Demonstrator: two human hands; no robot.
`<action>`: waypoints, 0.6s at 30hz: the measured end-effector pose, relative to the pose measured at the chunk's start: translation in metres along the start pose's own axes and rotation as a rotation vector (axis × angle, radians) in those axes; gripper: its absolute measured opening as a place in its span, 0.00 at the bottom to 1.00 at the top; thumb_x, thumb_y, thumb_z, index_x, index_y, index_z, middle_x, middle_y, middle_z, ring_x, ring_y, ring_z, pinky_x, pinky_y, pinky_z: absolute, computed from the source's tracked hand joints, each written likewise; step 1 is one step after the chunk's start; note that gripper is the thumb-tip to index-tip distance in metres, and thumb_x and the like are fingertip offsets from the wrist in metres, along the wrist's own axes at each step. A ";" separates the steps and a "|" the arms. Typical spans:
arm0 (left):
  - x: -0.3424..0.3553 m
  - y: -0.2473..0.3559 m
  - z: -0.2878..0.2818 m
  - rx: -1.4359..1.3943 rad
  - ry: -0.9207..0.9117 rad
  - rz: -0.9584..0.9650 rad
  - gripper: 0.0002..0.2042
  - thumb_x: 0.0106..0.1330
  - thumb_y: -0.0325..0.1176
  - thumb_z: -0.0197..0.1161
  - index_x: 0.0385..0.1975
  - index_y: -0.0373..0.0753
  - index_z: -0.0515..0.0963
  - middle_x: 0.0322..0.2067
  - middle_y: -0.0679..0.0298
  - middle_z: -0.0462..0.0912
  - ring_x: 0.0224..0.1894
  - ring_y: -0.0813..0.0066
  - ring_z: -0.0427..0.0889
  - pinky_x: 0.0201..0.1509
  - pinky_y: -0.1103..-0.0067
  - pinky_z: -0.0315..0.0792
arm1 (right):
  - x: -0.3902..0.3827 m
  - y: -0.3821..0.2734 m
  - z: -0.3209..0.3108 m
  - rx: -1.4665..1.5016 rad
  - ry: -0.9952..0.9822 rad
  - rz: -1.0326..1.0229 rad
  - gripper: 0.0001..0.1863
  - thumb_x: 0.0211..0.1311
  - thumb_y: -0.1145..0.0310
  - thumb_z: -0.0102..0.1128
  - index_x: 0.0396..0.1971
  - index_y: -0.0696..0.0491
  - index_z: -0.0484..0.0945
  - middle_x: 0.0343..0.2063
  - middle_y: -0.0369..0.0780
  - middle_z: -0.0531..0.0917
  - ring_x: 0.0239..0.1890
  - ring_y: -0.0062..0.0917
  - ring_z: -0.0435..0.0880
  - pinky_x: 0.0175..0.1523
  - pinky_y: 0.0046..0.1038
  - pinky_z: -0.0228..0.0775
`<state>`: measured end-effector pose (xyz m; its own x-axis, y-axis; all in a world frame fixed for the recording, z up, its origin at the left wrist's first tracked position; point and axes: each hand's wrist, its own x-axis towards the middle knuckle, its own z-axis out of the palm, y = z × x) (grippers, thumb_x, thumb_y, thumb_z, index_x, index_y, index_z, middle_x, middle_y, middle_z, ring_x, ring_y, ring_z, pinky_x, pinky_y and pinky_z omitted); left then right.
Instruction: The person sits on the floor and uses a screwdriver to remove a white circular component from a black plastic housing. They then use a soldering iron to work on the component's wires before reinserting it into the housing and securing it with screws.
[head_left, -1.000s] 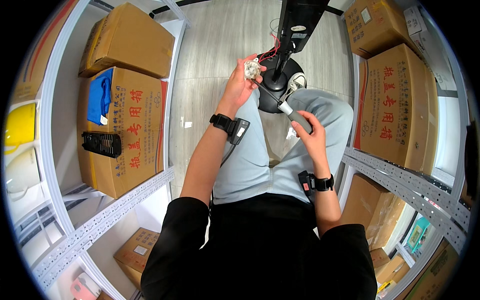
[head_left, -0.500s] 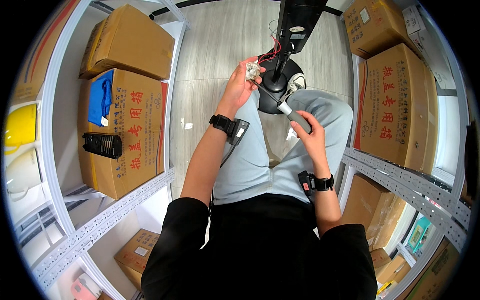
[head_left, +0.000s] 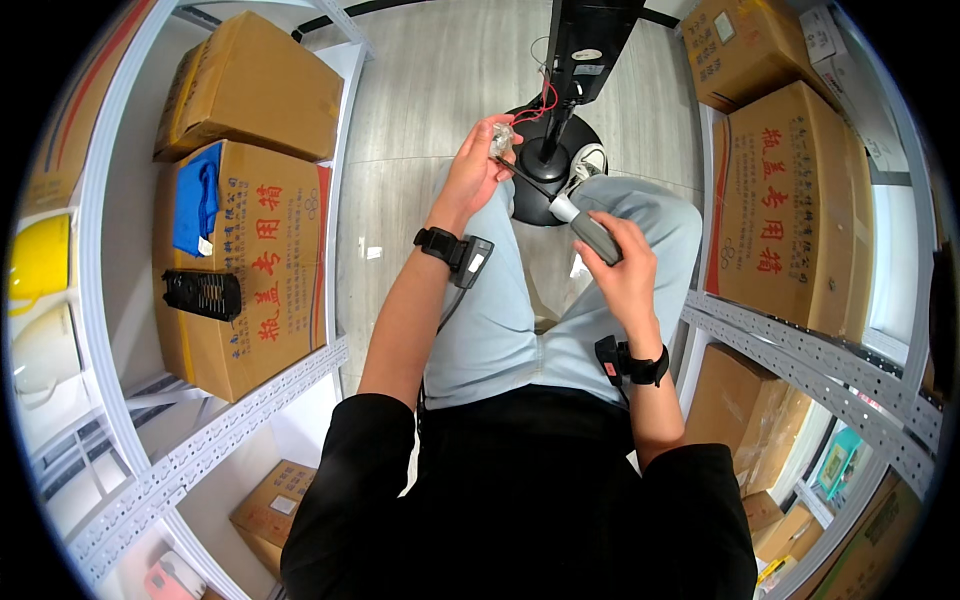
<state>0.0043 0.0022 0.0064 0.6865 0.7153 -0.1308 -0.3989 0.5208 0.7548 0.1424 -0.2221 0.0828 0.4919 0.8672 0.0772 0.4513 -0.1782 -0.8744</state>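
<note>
My left hand point(head_left: 468, 178) is closed around a small whitish and silvery part point(head_left: 501, 138), which looks partly see-through. Thin red wires point(head_left: 550, 98) run from near this part to a tall black stand point(head_left: 600, 45). In my right hand point(head_left: 630, 280) is a screwdriver point(head_left: 597, 241) with a grey handle, a pale collar and a dark shaft. The fingers grip the handle from its rear end. Its shaft slants up and left to the part in my left hand. The tip is hidden at the left fingers, so I cannot tell what it touches.
The stand's round black base point(head_left: 590, 137) rests on the floor beyond my knees, beside my shoe point(head_left: 588, 165). Shelves flank me, with large cardboard boxes point(head_left: 250, 270) on the left and more boxes point(head_left: 770, 200) on the right. A blue cloth point(head_left: 197, 200) and a black slotted part point(head_left: 203, 293) lie on the left box.
My right hand has shifted its grip toward the rear of the screwdriver handle, uncovering more of it. The left hand still holds the small part, and the view has moved slightly.
</note>
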 end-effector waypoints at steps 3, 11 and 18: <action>0.000 0.000 0.000 0.034 0.004 -0.003 0.19 0.79 0.48 0.43 0.55 0.43 0.72 0.40 0.63 0.78 0.29 0.84 0.70 0.27 0.84 0.63 | 0.003 0.000 -0.001 0.267 -0.078 0.317 0.19 0.58 0.66 0.72 0.47 0.57 0.81 0.33 0.35 0.85 0.27 0.15 0.80 0.31 0.21 0.72; 0.000 0.000 0.003 0.060 0.017 -0.013 0.17 0.80 0.47 0.43 0.54 0.43 0.72 0.40 0.63 0.77 0.28 0.84 0.69 0.27 0.85 0.63 | 0.002 -0.003 0.005 0.192 -0.019 0.300 0.15 0.62 0.65 0.68 0.46 0.56 0.82 0.32 0.38 0.85 0.27 0.19 0.82 0.32 0.21 0.73; -0.002 0.000 0.001 0.021 0.002 0.003 0.18 0.80 0.47 0.42 0.54 0.42 0.72 0.40 0.62 0.77 0.28 0.83 0.67 0.27 0.84 0.62 | 0.001 -0.011 0.008 -0.044 0.080 -0.072 0.14 0.60 0.69 0.68 0.46 0.55 0.83 0.34 0.41 0.84 0.32 0.26 0.81 0.38 0.24 0.72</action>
<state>0.0036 0.0008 0.0075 0.6843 0.7177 -0.1294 -0.3883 0.5087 0.7684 0.1320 -0.2161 0.0891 0.5136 0.8392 0.1787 0.5189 -0.1380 -0.8436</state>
